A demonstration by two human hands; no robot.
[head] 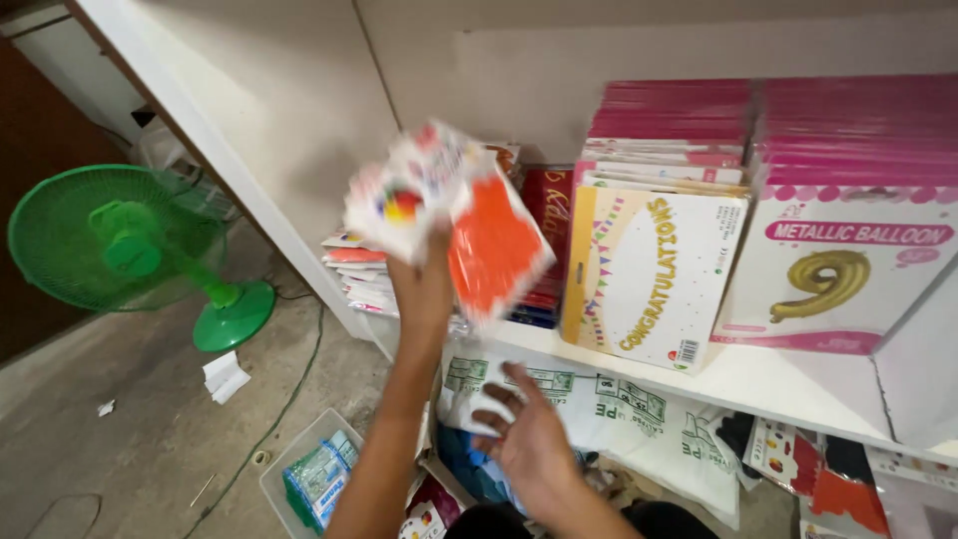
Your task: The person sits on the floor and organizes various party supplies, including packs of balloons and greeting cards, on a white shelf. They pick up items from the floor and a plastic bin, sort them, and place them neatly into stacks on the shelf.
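The left hand (424, 289) is raised up in front of the white shelf (758, 384), pinching two flat packets at their lower edges: a white packet with coloured dots (414, 185) on the left and an orange packet (494, 250) overlapping it on the right, both blurred and held fanned out at a tilt, just in front of the low stack of flat packets (357, 271) at the shelf's left end. The right hand (529, 439) hangs lower and nearer, fingers spread and palm up, holding nothing, above a white printed plastic bag (609, 414) stuffed under the shelf. The grip looks thin: with only the bottom corners caught between thumb and fingers, the glossy orange packet could slide off the white one and drop toward the bin (299, 469) or the concrete floor, and a swing of the arm could knock the shelf's left stack over its edge. Counting: two packets in hand; two upright rows of pink-backed balloon cards on the shelf, one fronted by a white banner card with gold lettering (649, 274), the other by a card showing a gold numeral balloon (848, 269); one red-packet pile (549, 225) between; one green floor fan (120, 245) far left; one clear bin near the floor.
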